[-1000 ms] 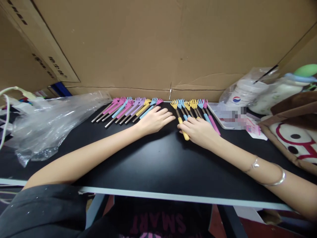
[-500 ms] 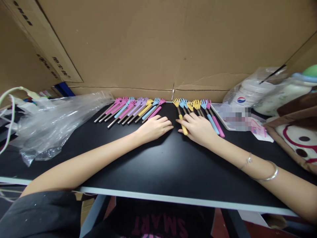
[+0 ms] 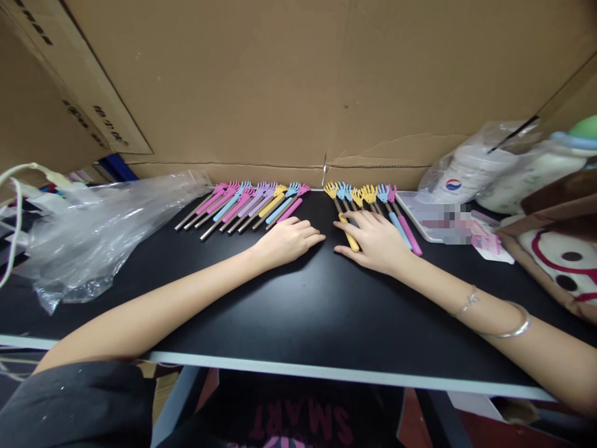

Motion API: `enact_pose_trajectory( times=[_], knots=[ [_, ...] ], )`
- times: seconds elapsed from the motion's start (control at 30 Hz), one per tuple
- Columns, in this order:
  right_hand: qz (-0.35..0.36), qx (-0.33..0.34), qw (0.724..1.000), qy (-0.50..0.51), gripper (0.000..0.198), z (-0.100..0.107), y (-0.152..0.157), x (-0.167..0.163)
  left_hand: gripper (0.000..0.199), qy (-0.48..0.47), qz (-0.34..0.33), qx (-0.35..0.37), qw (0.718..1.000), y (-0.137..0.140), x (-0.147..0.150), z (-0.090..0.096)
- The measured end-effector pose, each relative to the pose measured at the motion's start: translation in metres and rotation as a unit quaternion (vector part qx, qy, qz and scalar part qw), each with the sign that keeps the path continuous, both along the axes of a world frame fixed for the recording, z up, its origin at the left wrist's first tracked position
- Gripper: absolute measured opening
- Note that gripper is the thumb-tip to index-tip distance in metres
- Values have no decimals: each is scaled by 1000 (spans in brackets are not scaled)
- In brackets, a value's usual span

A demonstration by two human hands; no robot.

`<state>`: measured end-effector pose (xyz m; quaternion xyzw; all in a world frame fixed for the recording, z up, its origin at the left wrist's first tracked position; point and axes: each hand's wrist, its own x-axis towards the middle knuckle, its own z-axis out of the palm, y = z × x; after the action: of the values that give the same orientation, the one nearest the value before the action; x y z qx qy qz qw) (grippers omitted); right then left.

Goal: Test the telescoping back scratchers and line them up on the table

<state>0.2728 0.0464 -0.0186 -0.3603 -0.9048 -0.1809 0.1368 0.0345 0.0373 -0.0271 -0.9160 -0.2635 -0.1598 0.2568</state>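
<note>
Hand-shaped back scratchers with metal rods and coloured handles lie in two groups on the black table (image 3: 298, 317). Beside the front of the left group, whose pink back scratcher (image 3: 290, 210) is closest, my left hand (image 3: 286, 241) rests palm down, fingers stretched out and holding nothing. My right hand (image 3: 375, 239) lies over the right group with its fingers spread. Its index finger and thumb are at the handle of a yellow back scratcher (image 3: 353, 242), without gripping it. A pink handle (image 3: 410, 238) and a blue handle (image 3: 400, 230) show past this hand; other handles are hidden beneath it.
A crumpled clear plastic bag (image 3: 97, 236) covers the left side. At right are a bagged white cup (image 3: 466, 177), a white-edged tray (image 3: 420, 227), a bottle (image 3: 555, 168) and a brown plush bag (image 3: 527, 249). A cardboard wall (image 3: 261, 81) stands behind.
My right hand's fingers and thumb have spread wider. The yellow back scratcher's handle end has swung slightly right, closer to the others. My left hand has hardly moved.
</note>
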Motion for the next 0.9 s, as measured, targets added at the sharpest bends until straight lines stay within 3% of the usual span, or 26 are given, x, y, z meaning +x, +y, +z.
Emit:
enact_pose_trajectory(
  times=[0.53, 0.77, 0.9],
  knots=[
    [12, -19, 1000, -5, 58, 1, -5, -1, 28, -6, -8, -27, 1000, -1, -2, 1],
    [66, -122, 989, -43, 57, 12, 9, 24, 29, -2, -16, -50, 999, -3, -5, 5],
    [73, -128, 988, -38, 59, 11, 14, 30, 29, -3, -11, -56, 998, -4, -5, 6]
  ],
)
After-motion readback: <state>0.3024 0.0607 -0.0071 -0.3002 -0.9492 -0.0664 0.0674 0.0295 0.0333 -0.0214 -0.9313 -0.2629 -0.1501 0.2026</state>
